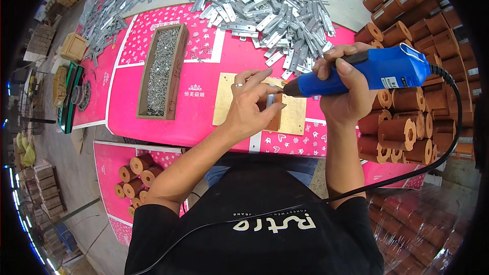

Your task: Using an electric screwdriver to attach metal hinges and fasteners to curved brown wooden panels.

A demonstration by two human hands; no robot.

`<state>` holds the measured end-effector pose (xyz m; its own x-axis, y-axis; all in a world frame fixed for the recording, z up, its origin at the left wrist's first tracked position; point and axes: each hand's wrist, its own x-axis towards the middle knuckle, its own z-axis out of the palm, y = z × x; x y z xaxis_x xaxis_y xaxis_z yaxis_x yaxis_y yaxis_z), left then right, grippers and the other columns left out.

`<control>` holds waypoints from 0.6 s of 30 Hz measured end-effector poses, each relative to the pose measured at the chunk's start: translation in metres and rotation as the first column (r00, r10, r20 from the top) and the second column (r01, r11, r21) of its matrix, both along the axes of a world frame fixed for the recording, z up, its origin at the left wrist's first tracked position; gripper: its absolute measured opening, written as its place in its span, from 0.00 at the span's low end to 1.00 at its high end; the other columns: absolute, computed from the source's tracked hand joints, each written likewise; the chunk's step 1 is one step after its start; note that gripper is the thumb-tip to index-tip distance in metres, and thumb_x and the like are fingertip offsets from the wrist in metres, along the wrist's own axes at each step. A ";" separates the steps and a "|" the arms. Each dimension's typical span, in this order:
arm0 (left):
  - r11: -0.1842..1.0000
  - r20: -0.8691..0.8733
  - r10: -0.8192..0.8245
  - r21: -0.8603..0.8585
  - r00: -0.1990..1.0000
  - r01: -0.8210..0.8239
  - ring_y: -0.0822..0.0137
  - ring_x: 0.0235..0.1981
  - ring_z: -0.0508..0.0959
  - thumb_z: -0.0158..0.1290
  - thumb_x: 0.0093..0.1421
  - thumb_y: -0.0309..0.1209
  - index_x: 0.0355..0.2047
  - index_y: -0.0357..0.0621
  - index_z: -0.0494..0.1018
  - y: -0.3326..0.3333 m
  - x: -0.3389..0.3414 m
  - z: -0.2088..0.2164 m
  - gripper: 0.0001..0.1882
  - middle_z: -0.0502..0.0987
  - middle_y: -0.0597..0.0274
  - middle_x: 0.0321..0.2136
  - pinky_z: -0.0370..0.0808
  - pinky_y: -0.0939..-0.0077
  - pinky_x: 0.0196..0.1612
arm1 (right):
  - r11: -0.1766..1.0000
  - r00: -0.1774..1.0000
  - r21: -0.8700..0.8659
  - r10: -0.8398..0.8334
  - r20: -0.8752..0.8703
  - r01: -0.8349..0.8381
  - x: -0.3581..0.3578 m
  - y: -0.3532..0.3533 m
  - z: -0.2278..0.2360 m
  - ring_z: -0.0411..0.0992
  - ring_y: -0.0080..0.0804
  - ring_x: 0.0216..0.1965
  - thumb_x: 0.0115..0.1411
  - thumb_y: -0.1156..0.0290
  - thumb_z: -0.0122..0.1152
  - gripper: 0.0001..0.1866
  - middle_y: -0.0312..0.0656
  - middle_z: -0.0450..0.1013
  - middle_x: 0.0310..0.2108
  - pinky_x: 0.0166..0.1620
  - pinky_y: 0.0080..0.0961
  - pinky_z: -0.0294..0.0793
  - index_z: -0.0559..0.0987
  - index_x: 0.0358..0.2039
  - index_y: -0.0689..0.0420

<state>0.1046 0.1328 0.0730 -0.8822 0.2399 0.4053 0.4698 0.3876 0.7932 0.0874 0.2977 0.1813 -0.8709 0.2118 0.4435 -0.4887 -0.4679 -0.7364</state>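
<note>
My right hand (348,84) is wrapped round a blue electric screwdriver (389,69), held almost level with its black tip (291,88) pointing left. The tip is at the fingers of my left hand (248,103). Those fingers press a reddish-brown wooden piece (275,124) against a pale wooden board (222,103). A narrow grey metal strip (270,100) lies on top of the piece, between my thumb and forefinger. My fingers partly hide the piece, and the exact spot under the screwdriver tip cannot be made out.
Loose metal strips (254,7) are heaped at the table's far side. A long wooden box of screws (164,71) stands left of the board. Reddish-brown wooden cylinders (400,132) are stacked at right, with several more (135,188) at lower left. A black cable (407,175) loops across my right arm.
</note>
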 end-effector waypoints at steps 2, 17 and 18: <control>1.000 0.005 0.013 -0.023 1.000 -0.013 0.48 0.56 0.63 0.65 0.45 0.29 0.35 0.43 0.77 0.001 0.000 0.002 0.15 0.71 0.50 0.53 0.59 0.54 0.57 | 1.000 1.000 0.010 0.003 0.013 -0.003 -0.002 -0.001 0.000 0.72 0.32 0.22 0.48 0.80 0.56 0.14 0.53 0.74 0.29 0.29 0.28 0.74 0.69 0.37 0.64; 0.995 0.005 -0.008 0.103 1.000 0.007 0.52 0.47 0.73 0.61 0.48 0.25 0.33 0.40 0.71 0.004 -0.005 -0.012 0.13 0.75 0.50 0.42 0.66 0.57 0.49 | 0.992 0.998 0.107 0.061 0.013 -0.062 -0.007 -0.013 0.004 0.72 0.30 0.23 0.48 0.82 0.57 0.17 0.52 0.73 0.29 0.29 0.25 0.74 0.67 0.40 0.63; 0.995 -0.002 -0.014 0.102 1.000 0.014 0.51 0.46 0.72 0.60 0.48 0.27 0.33 0.40 0.71 0.004 -0.005 -0.011 0.13 0.75 0.51 0.41 0.64 0.57 0.49 | 0.991 0.997 0.117 0.070 0.011 -0.071 -0.007 -0.013 0.004 0.72 0.31 0.24 0.47 0.83 0.57 0.17 0.52 0.73 0.29 0.29 0.26 0.74 0.67 0.40 0.63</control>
<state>0.0996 0.1369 0.0616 -0.8784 0.2091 0.4297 0.4758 0.2980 0.8275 0.0803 0.2849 0.1850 -0.8848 0.0963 0.4560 -0.4525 -0.4111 -0.7913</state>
